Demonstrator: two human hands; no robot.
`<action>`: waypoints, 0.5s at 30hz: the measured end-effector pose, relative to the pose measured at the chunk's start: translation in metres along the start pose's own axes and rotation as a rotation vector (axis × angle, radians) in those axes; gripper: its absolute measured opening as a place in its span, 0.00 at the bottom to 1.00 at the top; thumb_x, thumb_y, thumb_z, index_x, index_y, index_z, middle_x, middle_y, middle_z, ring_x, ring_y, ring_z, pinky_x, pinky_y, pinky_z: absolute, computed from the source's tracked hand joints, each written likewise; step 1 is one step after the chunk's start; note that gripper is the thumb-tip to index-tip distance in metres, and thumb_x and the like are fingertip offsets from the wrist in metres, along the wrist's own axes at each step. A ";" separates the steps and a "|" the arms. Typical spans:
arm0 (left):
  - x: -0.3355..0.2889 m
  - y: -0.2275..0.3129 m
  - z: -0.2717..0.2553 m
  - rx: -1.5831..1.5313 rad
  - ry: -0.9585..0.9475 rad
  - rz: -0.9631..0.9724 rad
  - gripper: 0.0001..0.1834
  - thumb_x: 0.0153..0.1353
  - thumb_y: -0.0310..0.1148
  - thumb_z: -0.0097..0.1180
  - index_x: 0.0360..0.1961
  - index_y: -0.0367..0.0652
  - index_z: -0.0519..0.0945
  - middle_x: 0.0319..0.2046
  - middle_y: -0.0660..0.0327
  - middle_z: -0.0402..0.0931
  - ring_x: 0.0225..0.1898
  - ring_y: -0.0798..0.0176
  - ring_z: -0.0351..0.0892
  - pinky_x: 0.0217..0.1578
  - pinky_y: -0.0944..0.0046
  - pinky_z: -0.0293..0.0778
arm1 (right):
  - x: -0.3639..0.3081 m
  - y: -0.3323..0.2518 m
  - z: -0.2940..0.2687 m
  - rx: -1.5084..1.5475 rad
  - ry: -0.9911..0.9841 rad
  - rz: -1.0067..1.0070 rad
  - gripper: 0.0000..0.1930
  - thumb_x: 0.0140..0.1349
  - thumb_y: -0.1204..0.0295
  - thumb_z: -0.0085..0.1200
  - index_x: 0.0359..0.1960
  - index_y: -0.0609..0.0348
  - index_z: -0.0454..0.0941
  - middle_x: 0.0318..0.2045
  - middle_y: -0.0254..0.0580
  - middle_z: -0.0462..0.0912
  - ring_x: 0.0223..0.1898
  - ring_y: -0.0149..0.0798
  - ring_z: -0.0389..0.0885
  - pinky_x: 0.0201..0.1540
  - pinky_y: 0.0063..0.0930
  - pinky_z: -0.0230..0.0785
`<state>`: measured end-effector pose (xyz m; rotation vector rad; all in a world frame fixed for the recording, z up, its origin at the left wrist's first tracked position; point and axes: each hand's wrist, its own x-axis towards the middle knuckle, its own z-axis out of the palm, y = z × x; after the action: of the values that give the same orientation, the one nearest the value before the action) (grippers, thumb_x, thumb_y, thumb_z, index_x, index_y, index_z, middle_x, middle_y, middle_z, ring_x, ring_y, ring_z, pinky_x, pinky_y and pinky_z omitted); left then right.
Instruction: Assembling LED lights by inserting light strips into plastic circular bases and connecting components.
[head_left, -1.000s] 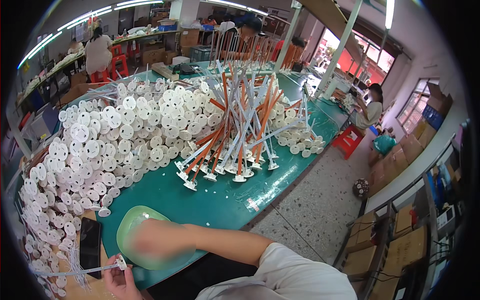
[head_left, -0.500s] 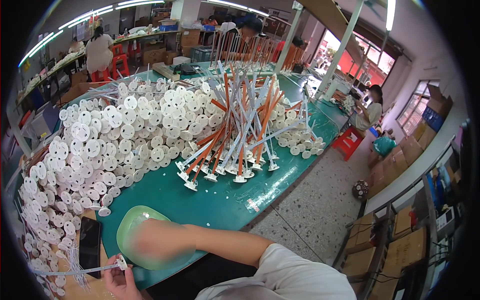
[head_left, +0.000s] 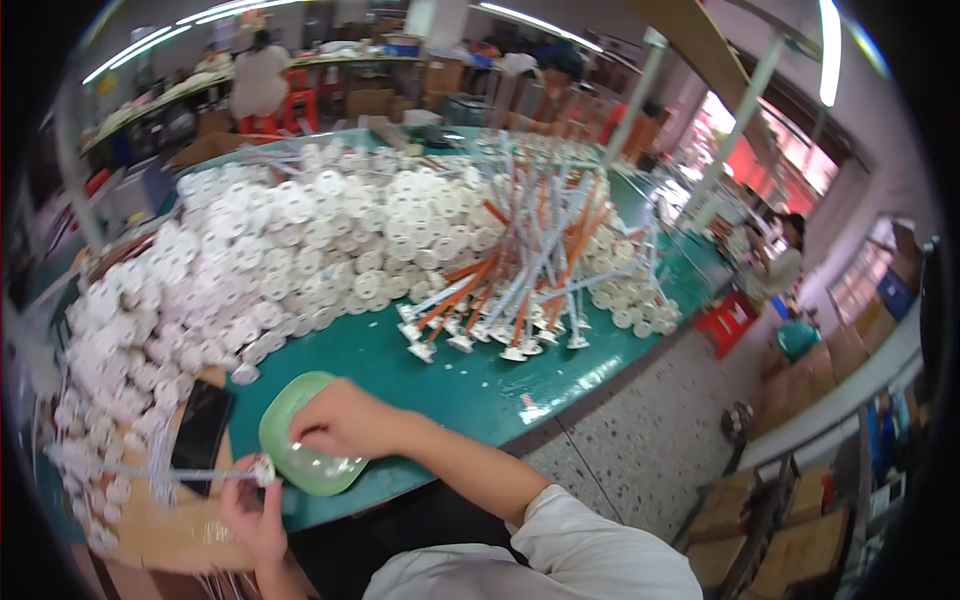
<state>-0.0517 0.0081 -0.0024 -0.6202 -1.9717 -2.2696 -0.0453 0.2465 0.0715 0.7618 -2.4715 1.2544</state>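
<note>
Pinching a small white disc fitting (head_left: 264,468) on the end of a thin clear rod (head_left: 150,472), the left hand (head_left: 250,515) has its fingers closed on it near the table's near-left edge, while the right hand (head_left: 340,420) dips bunched fingertips into the pale green dish (head_left: 300,465); what they grip, I cannot tell. Rod and fitting look light, stiff plastic, probably slippery, best held at the disc. Beside them lies a black phone (head_left: 203,432).

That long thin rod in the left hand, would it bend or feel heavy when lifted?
The rod is long, thin and held at one end by the left hand, so probably light and a bit springy. Its round white disc suggests it could roll in an arc.
</note>
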 end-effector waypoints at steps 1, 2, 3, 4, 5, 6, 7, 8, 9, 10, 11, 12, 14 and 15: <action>0.000 -0.006 -0.003 0.020 -0.029 -0.022 0.22 0.57 0.17 0.59 0.55 0.32 0.72 0.48 0.55 0.76 0.48 0.65 0.77 0.49 0.66 0.73 | -0.002 -0.004 -0.001 -0.004 0.089 0.012 0.05 0.52 0.74 0.61 0.30 0.60 0.84 0.28 0.46 0.84 0.28 0.45 0.84 0.32 0.33 0.74; 0.001 -0.012 -0.004 0.015 -0.047 0.007 0.23 0.57 0.17 0.59 0.55 0.32 0.72 0.48 0.55 0.76 0.49 0.64 0.77 0.50 0.66 0.74 | -0.010 -0.013 -0.001 0.009 0.204 0.027 0.05 0.52 0.75 0.62 0.31 0.59 0.84 0.28 0.45 0.85 0.28 0.42 0.84 0.31 0.32 0.75; 0.000 -0.011 0.001 -0.027 -0.032 0.033 0.23 0.58 0.17 0.58 0.55 0.31 0.72 0.49 0.54 0.76 0.49 0.64 0.77 0.49 0.66 0.74 | -0.017 -0.022 -0.002 0.029 0.316 0.038 0.05 0.52 0.77 0.63 0.31 0.59 0.85 0.29 0.45 0.85 0.28 0.40 0.84 0.31 0.31 0.75; -0.004 -0.014 -0.002 -0.002 0.005 0.071 0.23 0.58 0.16 0.58 0.56 0.31 0.72 0.49 0.53 0.76 0.49 0.63 0.77 0.49 0.65 0.74 | -0.026 -0.034 0.004 0.027 0.347 0.060 0.05 0.52 0.79 0.63 0.31 0.60 0.85 0.28 0.43 0.85 0.28 0.39 0.84 0.32 0.29 0.75; -0.009 -0.014 0.001 0.008 0.017 0.102 0.23 0.58 0.16 0.58 0.56 0.31 0.71 0.49 0.53 0.76 0.48 0.62 0.77 0.50 0.64 0.74 | -0.043 -0.048 0.009 0.006 0.393 0.101 0.06 0.51 0.81 0.63 0.32 0.60 0.85 0.28 0.42 0.85 0.28 0.38 0.84 0.32 0.28 0.75; -0.018 -0.007 0.004 -0.012 0.076 0.118 0.24 0.56 0.17 0.60 0.55 0.30 0.72 0.48 0.53 0.77 0.48 0.62 0.77 0.50 0.64 0.74 | -0.059 -0.056 0.020 0.001 0.422 0.052 0.06 0.51 0.82 0.63 0.32 0.61 0.85 0.27 0.42 0.85 0.28 0.38 0.83 0.33 0.27 0.74; -0.029 0.005 0.009 -0.033 0.133 0.133 0.24 0.54 0.19 0.62 0.54 0.29 0.73 0.47 0.53 0.77 0.47 0.62 0.77 0.49 0.63 0.73 | -0.073 -0.066 0.033 -0.002 0.453 0.005 0.07 0.50 0.83 0.64 0.32 0.62 0.85 0.26 0.42 0.85 0.29 0.38 0.83 0.33 0.26 0.74; -0.044 0.022 0.022 -0.169 0.157 0.202 0.24 0.54 0.21 0.62 0.53 0.28 0.73 0.46 0.49 0.78 0.47 0.59 0.78 0.48 0.60 0.75 | -0.089 -0.075 0.044 0.085 0.459 0.063 0.07 0.49 0.83 0.64 0.32 0.63 0.85 0.28 0.43 0.85 0.30 0.37 0.83 0.34 0.26 0.73; -0.059 0.037 0.037 -0.250 0.153 0.232 0.25 0.55 0.26 0.65 0.53 0.27 0.72 0.47 0.47 0.77 0.45 0.57 0.79 0.48 0.58 0.77 | -0.107 -0.086 0.051 0.162 0.476 0.136 0.07 0.49 0.84 0.65 0.32 0.65 0.84 0.29 0.45 0.85 0.31 0.37 0.83 0.34 0.25 0.73; -0.076 0.058 0.050 -0.258 0.116 0.228 0.28 0.56 0.36 0.66 0.51 0.28 0.73 0.46 0.48 0.78 0.44 0.58 0.80 0.46 0.59 0.76 | -0.122 -0.093 0.064 0.170 0.468 0.147 0.07 0.49 0.84 0.65 0.32 0.65 0.84 0.29 0.45 0.85 0.31 0.37 0.83 0.34 0.25 0.73; -0.090 0.074 0.062 -0.267 0.077 0.222 0.32 0.56 0.45 0.67 0.50 0.28 0.74 0.45 0.49 0.78 0.42 0.59 0.80 0.45 0.60 0.76 | -0.133 -0.100 0.078 0.362 0.525 0.237 0.09 0.50 0.85 0.64 0.34 0.66 0.84 0.30 0.44 0.84 0.31 0.34 0.82 0.34 0.24 0.72; -0.104 0.076 0.066 -0.288 0.019 0.202 0.33 0.55 0.47 0.68 0.49 0.28 0.75 0.44 0.49 0.79 0.42 0.59 0.80 0.45 0.60 0.76 | -0.139 -0.106 0.089 0.561 0.573 0.322 0.10 0.51 0.86 0.63 0.36 0.66 0.83 0.32 0.43 0.84 0.31 0.32 0.81 0.34 0.22 0.72; -0.120 0.087 0.077 -0.335 -0.070 0.125 0.36 0.53 0.51 0.71 0.49 0.28 0.74 0.43 0.47 0.80 0.43 0.60 0.81 0.45 0.62 0.76 | -0.146 -0.113 0.098 0.532 0.604 0.216 0.08 0.53 0.88 0.61 0.36 0.68 0.81 0.32 0.41 0.82 0.32 0.30 0.78 0.33 0.19 0.70; -0.120 0.085 0.085 -0.382 -0.091 0.166 0.36 0.53 0.48 0.71 0.51 0.29 0.73 0.45 0.45 0.80 0.43 0.60 0.81 0.46 0.62 0.76 | -0.148 -0.112 0.098 0.490 0.649 0.135 0.07 0.54 0.88 0.61 0.35 0.69 0.81 0.31 0.40 0.81 0.32 0.30 0.77 0.32 0.18 0.69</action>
<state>0.1061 0.0509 0.0438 -0.8956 -1.4570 -2.5667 0.1407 0.1621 0.0213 0.2132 -1.7333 1.8339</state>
